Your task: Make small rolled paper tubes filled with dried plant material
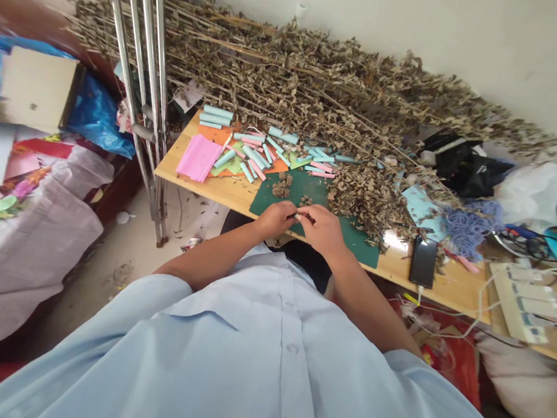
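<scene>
My left hand [277, 219] and my right hand [322, 229] meet at the front edge of a dark green mat [269, 201]. Both are closed, fingertips nearly touching, around a small dark piece that is too small to name. Just beyond them lie two little clumps of dried leaf, one [282, 184] larger than the other [305, 200]. A heap of crumbled dry leaves [368, 196] covers the mat's right part. Several blue and pink paper rolls [259, 156] lie behind on the wooden table [220, 189], beside a pink sheet [198, 157].
Long dried leafy stalks [293, 76] fill the table's back. Metal crutches [146, 73] stand at the left. On the right are a black phone [423, 260] on a cable, blue yarn [472, 228] and a power strip [524, 304]. A cloth-covered surface [49, 230] is far left.
</scene>
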Tool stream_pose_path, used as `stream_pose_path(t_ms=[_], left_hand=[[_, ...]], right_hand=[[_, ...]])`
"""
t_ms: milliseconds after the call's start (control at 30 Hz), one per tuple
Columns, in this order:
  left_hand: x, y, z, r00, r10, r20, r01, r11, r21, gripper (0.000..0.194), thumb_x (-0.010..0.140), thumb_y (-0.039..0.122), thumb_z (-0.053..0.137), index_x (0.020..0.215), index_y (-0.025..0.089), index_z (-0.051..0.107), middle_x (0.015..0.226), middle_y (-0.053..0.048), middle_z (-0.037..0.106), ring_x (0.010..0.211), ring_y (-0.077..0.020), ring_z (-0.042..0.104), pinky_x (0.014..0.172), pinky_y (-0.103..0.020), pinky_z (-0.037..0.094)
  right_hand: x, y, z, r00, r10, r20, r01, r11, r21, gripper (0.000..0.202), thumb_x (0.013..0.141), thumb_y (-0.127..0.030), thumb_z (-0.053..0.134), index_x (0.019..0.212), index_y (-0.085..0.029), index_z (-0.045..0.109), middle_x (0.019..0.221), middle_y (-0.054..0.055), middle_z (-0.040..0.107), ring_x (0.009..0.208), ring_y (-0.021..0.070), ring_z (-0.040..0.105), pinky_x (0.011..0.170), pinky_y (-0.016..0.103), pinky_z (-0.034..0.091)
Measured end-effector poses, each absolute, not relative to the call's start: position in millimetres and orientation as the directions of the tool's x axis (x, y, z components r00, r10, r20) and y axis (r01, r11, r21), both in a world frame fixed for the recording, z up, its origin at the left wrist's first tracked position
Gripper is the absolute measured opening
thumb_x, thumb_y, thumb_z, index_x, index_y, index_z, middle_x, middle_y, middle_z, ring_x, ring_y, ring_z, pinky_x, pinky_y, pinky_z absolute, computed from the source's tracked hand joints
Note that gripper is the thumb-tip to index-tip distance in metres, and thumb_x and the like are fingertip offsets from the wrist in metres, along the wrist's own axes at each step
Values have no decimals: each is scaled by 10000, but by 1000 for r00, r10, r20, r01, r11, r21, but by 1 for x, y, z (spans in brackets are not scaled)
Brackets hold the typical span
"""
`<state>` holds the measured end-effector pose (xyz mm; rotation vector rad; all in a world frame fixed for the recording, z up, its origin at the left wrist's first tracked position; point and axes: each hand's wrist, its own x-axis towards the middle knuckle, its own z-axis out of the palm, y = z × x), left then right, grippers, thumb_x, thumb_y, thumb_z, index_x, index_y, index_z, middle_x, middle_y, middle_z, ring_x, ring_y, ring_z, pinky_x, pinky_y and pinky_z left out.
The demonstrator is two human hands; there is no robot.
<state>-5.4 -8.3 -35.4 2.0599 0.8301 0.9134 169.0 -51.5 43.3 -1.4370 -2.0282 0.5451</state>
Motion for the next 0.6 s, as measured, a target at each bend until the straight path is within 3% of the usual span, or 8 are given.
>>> stream_pose_path(t_ms=[333, 600], left_hand=[[-6, -9, -27, 545, 769, 334, 260, -533, 805, 175, 963, 275, 601, 906, 165, 725, 833, -55, 646, 835, -170, 601, 775, -275, 466], [-7, -9, -27, 548, 778, 308, 266, -511, 817, 164, 956, 247, 595, 957, 163, 736, 895, -66, 680, 878, -173, 625, 803, -278, 485]], right_hand=[[176, -59, 35, -173, 954, 244, 678, 295, -673, 172, 931, -279, 619, 1051, -245, 736, 969, 60, 732, 876, 218, 684, 847, 349, 548], [168, -60, 40, -104, 961, 258, 780, 240, -578, 175, 950, -357, 602, 898, -226, 706, 866, 58, 724, 772, 210, 649, 775, 337, 513]])
